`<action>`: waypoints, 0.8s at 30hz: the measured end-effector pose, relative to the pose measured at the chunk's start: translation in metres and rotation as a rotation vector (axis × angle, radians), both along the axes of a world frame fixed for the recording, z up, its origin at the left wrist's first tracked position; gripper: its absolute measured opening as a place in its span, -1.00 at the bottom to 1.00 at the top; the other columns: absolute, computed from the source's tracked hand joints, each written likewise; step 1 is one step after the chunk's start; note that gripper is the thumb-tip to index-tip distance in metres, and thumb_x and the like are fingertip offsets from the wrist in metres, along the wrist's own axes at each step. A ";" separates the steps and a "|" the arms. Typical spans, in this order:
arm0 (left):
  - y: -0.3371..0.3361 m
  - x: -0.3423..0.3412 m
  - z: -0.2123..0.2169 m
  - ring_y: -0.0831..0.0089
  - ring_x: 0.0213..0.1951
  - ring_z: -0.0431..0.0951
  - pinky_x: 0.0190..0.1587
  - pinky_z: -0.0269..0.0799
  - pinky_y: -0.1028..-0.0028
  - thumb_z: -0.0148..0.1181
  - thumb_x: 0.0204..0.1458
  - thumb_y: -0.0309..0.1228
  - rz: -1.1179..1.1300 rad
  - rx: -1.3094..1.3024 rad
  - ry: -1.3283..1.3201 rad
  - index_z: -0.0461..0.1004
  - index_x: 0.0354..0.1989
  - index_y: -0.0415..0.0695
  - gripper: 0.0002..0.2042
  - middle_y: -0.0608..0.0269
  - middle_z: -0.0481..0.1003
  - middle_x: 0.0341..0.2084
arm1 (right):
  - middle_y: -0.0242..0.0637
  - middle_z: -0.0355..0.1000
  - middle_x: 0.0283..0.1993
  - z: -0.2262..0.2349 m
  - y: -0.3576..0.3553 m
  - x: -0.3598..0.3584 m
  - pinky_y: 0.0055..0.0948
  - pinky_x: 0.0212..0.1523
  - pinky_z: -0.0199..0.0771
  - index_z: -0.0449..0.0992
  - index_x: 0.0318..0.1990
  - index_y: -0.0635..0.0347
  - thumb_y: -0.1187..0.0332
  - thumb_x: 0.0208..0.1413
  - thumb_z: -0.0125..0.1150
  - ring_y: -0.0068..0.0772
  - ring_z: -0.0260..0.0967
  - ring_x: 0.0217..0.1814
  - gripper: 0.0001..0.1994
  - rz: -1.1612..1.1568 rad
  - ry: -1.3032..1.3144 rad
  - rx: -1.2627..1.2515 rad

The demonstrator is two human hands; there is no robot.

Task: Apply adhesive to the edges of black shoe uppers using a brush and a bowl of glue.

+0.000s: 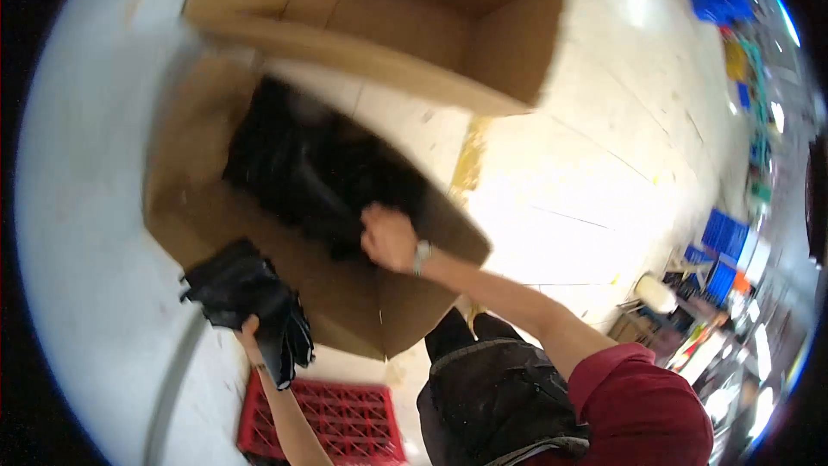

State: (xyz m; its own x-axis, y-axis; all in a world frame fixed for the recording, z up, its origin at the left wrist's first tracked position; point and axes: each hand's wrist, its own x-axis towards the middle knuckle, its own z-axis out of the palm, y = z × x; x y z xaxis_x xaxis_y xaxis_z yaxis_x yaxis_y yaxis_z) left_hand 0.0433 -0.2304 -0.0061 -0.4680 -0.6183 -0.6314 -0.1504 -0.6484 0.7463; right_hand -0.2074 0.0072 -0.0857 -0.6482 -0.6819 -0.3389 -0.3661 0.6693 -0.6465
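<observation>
Red sleeve (642, 401) nearest; right hand (390, 238) curled, hold unclear, black pile (297, 160) beyond; left hand (250, 336) pinches black pieces (237, 285), probably light, floppy, best edge-gripped.

pile (319, 164) in near carton (345, 306) | far carton (388, 65) behind it | crate (349, 390) before it

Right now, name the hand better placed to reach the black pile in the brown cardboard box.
Likely the right hand: it's by the black pile; the left hand holds floppy black pieces.
</observation>
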 end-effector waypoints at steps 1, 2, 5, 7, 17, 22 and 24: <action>-0.005 0.008 -0.005 0.18 0.05 0.52 0.21 0.41 0.23 0.29 0.05 -0.25 -0.058 -0.032 0.012 0.36 0.22 -0.25 -0.43 0.11 0.52 0.02 | 0.06 0.41 -0.27 0.042 0.024 -0.001 0.05 -0.22 0.46 0.43 -0.24 0.29 0.33 -0.01 0.18 0.16 0.43 -0.25 -0.76 -0.021 -0.061 -0.095; 0.003 -0.011 -0.006 0.20 0.06 0.51 0.19 0.41 0.25 0.25 0.11 -0.19 -0.163 -0.052 -0.100 0.41 0.18 -0.25 -0.48 0.12 0.53 0.00 | 0.03 0.40 -0.30 0.083 0.055 -0.003 0.03 -0.17 0.44 0.43 -0.23 0.30 0.36 -0.01 0.14 0.15 0.41 -0.23 -0.78 -0.070 0.057 -0.133; -0.023 0.008 -0.039 0.20 0.01 0.54 0.10 0.47 0.24 0.19 0.16 -0.09 -0.258 0.147 0.038 0.49 0.12 -0.21 -0.51 0.13 0.57 -0.03 | -0.05 0.41 -0.31 0.195 0.138 0.006 -0.03 -0.14 0.40 0.43 -0.17 0.29 0.37 0.00 0.15 0.09 0.41 -0.24 -0.75 -0.193 0.160 -0.218; -0.001 -0.051 -0.041 0.09 -0.05 0.60 0.01 0.56 0.18 0.37 -0.09 -0.04 -0.329 0.459 0.098 0.50 0.11 -0.19 -0.38 0.04 0.57 -0.02 | -0.09 0.41 -0.33 0.243 0.207 0.026 -0.03 -0.13 0.39 0.42 -0.18 0.28 0.38 0.00 0.14 0.08 0.41 -0.26 -0.76 -0.302 0.209 -0.096; 0.415 -0.196 0.101 0.11 -0.01 0.59 0.07 0.54 0.19 0.43 -0.20 -0.07 -1.647 0.112 0.154 0.51 0.07 -0.23 -0.34 0.03 0.58 -0.02 | 0.02 0.55 -0.47 0.352 0.562 0.476 0.03 -0.30 0.55 0.58 -0.34 0.19 0.00 0.22 0.00 0.12 0.56 -0.39 -0.58 -1.391 -0.094 0.535; 0.583 -0.125 0.149 0.11 0.01 0.59 0.09 0.53 0.19 0.47 -0.25 -0.08 -1.969 -0.193 0.152 0.51 0.05 -0.24 -0.32 0.03 0.58 -0.02 | -0.06 0.59 -0.31 0.343 0.558 0.725 -0.02 -0.22 0.57 0.61 -0.28 0.13 -0.19 -0.02 0.35 0.04 0.59 -0.20 -0.49 -1.746 -0.241 0.704; 0.643 -0.087 0.159 0.12 0.02 0.59 0.10 0.52 0.20 0.48 -0.28 -0.09 -2.061 -0.304 0.147 0.52 0.04 -0.25 -0.32 0.03 0.58 -0.02 | -0.06 0.59 -0.27 0.339 0.544 0.788 -0.03 -0.20 0.57 0.60 -0.26 0.14 -0.10 -0.10 0.48 0.08 0.58 -0.21 -0.52 -1.959 -0.302 0.706</action>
State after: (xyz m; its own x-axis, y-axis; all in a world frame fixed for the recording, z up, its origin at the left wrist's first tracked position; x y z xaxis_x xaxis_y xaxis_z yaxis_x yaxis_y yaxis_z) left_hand -0.0435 0.4128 0.1532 -0.4779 0.6959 -0.5360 -0.2704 0.4641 0.8435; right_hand 0.5804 0.5509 0.2530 -0.0760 0.9218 -0.3801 0.9965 0.0572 -0.0605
